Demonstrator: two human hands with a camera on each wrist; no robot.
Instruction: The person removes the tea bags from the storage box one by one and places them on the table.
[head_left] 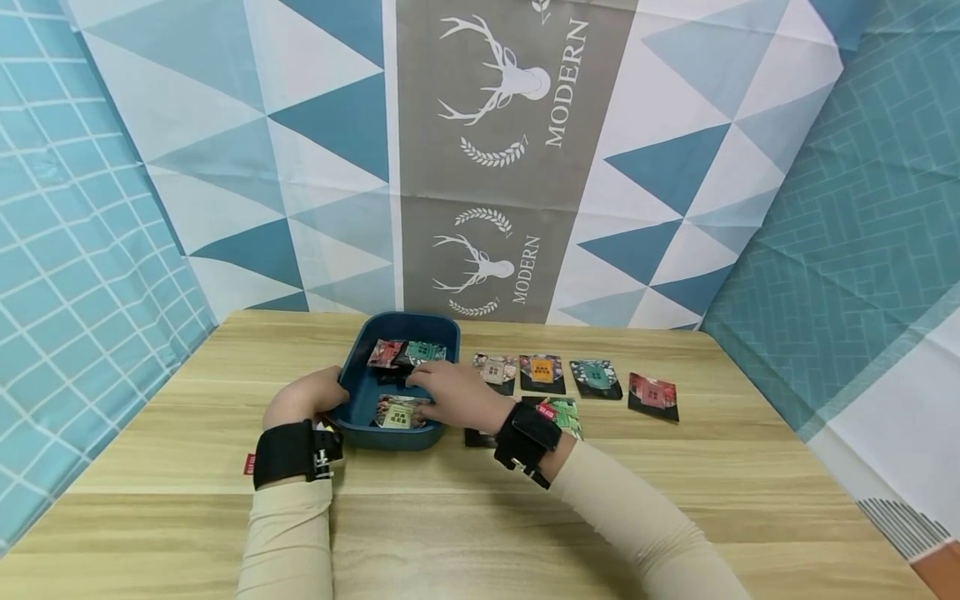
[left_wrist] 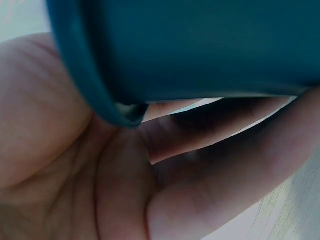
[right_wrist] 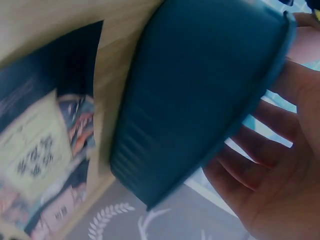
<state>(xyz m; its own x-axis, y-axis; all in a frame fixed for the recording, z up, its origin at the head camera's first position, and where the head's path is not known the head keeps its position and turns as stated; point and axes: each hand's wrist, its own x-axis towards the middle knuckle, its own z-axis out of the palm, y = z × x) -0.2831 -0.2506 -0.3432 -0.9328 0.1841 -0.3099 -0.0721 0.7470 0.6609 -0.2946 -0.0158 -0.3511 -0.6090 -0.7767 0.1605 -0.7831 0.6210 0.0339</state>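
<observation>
A dark blue plastic bin [head_left: 429,439] stands on the table with several small seasoning packets inside. My left hand [head_left: 311,396] grips its left side, thumb at the rim and fingers curled along the outer wall [left_wrist: 200,50]. My right hand [head_left: 468,398] reaches over the right rim, fingers bent down into the bin; the wall hides its fingertips in the right wrist view, and I cannot tell if they pinch anything. Below those fingers lies a packet with a yellow-green label [head_left: 397,416]. Farther back in the bin are a red packet [head_left: 385,353] and a teal-labelled packet [head_left: 425,353].
Right of the bin, a row holds a beige-labelled packet [head_left: 494,369], an orange one [head_left: 542,373], a teal one [head_left: 596,377] and a red one [head_left: 654,396]. A green packet [head_left: 567,414] lies partly under my right wrist. A patterned cloth [head_left: 480,167] hangs behind the table.
</observation>
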